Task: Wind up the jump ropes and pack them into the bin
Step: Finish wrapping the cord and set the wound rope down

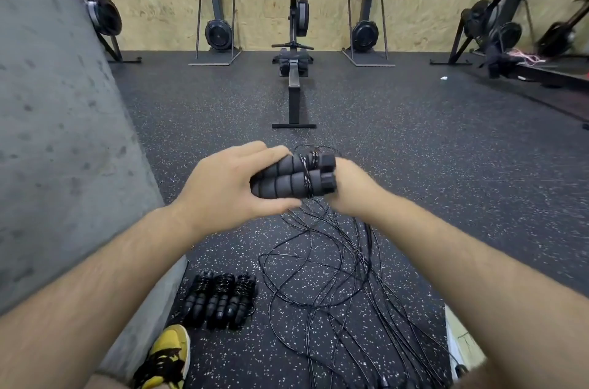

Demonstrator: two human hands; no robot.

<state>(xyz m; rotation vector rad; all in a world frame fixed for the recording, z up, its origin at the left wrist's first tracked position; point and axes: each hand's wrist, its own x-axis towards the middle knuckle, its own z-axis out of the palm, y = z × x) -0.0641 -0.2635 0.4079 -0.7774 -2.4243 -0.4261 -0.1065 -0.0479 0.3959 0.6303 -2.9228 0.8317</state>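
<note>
Gripping pair of foam handles (287, 185) side by side in mid-air: left hand (223, 187), fingers curled round them. Cord turns (306, 172) wrapped near caps. Right hand (350, 192) at cap ends, fingers hidden, grip unclear. Loose cords (334, 261) tangled on floor (414, 165) below. Three wound ropes (220, 299) beside concrete wall (63, 133), near yellow shoe (169, 353).

We see both forearms bare up to the frame's edge, each with fine hair along its length. The left hand (223, 187) and right hand (353, 194) are bare too. On one foot we make out a low sneaker (169, 353), yellow with black panels and black laces; we cannot tell which foot it is.
</note>
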